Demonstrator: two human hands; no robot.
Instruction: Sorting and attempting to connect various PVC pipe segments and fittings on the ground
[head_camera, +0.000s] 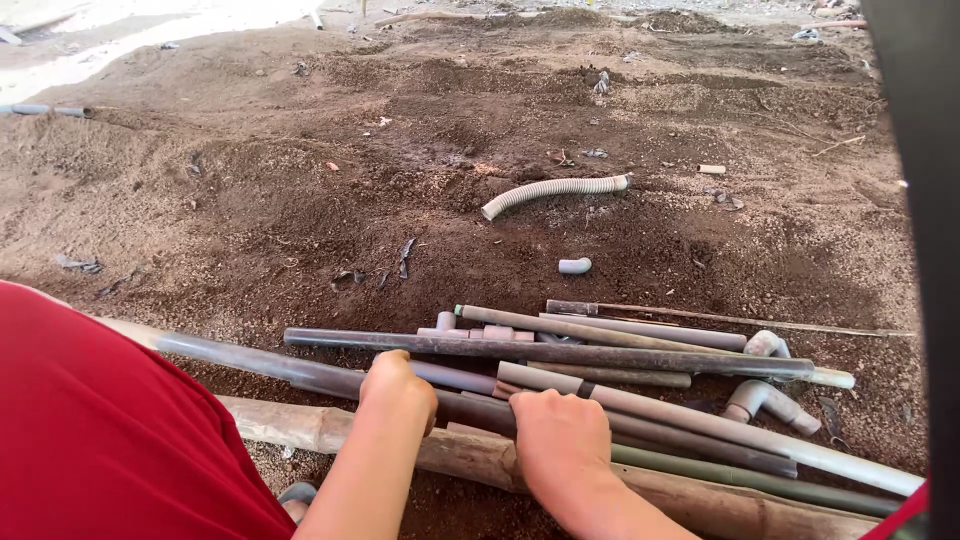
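Both grips are curled down onto a heap of old pipes lying on bare dirt. Left hand (397, 385) is wrapped, fingers pressed together, over a long dark pipe (300, 373) that runs from the lower left across the heap; the knuckles face up and the forearm rises from the bottom edge, next to a red garment (100, 440) filling the lower left corner. Right hand (560, 432) sits just beside it, fingers folded over the near end of a pale grey pipe (720, 425) that slants off to the lower right; the wrist bends slightly and the forearm leaves the picture at the bottom.

The pipes look worn, dusty and mud-stained, grey to brown, of differing thickness, lying roughly parallel and touching one another. A dark pipe on top (550, 351) stretches across the whole pile. Beneath the hands lies a thick, rough wooden pole (470, 455). At the right end of the heap rest two grey elbow fittings (765, 400).

Farther out on the soil (250, 200), well apart from the pile, lie a curved corrugated hose (555, 190) and, nearer, a small grey elbow piece (574, 265). Scraps of debris dot the ground. A dark upright edge (925, 200) borders the right side.
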